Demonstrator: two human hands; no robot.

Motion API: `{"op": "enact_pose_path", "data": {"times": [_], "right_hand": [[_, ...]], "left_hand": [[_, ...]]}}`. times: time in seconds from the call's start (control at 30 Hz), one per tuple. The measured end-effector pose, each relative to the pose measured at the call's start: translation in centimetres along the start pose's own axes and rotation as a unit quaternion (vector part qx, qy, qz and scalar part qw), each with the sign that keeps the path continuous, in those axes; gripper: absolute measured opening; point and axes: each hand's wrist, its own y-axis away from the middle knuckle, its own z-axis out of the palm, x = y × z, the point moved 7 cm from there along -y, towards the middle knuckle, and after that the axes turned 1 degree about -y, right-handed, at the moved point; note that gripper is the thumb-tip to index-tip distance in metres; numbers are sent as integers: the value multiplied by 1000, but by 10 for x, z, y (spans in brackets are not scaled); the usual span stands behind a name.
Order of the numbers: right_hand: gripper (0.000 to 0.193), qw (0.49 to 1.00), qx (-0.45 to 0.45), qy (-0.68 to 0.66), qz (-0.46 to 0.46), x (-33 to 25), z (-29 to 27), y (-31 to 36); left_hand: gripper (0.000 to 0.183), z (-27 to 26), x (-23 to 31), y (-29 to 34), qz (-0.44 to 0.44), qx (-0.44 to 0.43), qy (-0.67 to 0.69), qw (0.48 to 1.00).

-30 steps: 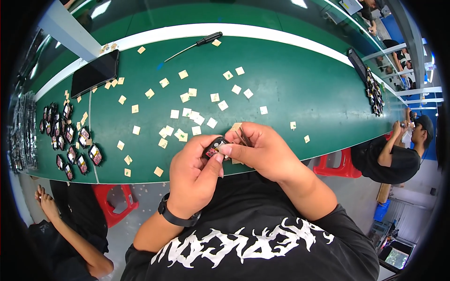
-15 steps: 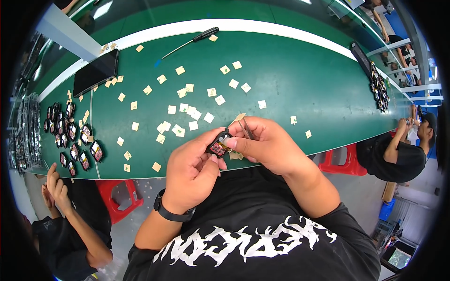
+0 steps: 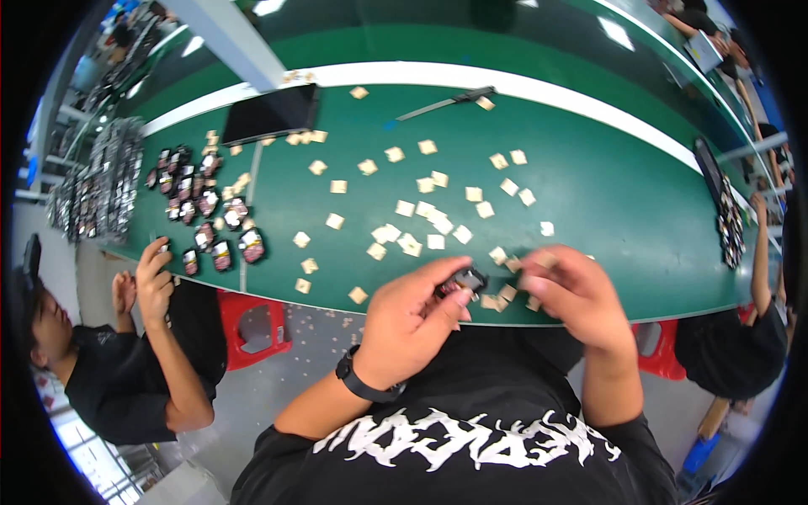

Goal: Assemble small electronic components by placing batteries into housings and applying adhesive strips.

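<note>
My left hand (image 3: 410, 313) is closed around a small black device (image 3: 461, 284) with an exposed inside, held above the near edge of the green table. To its right is my right hand (image 3: 581, 299), blurred by motion, its thumb and forefinger pointing left. Whether anything is between those fingers I cannot make out. Beside its fingertips lie several small cream squares (image 3: 507, 292) near the table edge. More cream squares (image 3: 438, 220) are scattered across the table beyond both hands.
At the left stand several similar black devices (image 3: 252, 245) and stacked silvery trays (image 3: 101, 189). A dark flat panel (image 3: 271, 115) and a screwdriver (image 3: 459, 98) lie along the back. Another pile of devices (image 3: 730, 223) is far right. Co-workers sit on both sides, near red stools (image 3: 249, 332).
My right hand has come away from the device and moved right; the tweezers it held no longer show clearly. My left hand keeps the device. The whole view has shifted, scene moving right.
</note>
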Motion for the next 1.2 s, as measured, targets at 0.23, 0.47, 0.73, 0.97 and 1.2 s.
{"op": "enact_pose_path", "data": {"times": [0.23, 0.47, 0.73, 0.97, 1.2], "right_hand": [[15, 928, 325, 150, -107, 20, -136, 62], [21, 870, 459, 167, -68, 47, -236, 113], [24, 822, 527, 207, -60, 35, -258, 121], [29, 648, 669, 363, -15, 18, -375, 174], [31, 483, 691, 537, 5, -16, -442, 142]], "left_hand": [[21, -126, 42, 59, 165, 261, -351, 884], [28, -326, 34, 97, 165, 585, -219, 763], [40, -474, 9, 111, -13, 531, -460, 711], [53, -440, 13, 61, 53, 511, -503, 695], [55, -338, 78, 82, 82, 578, -611, 535]]}}
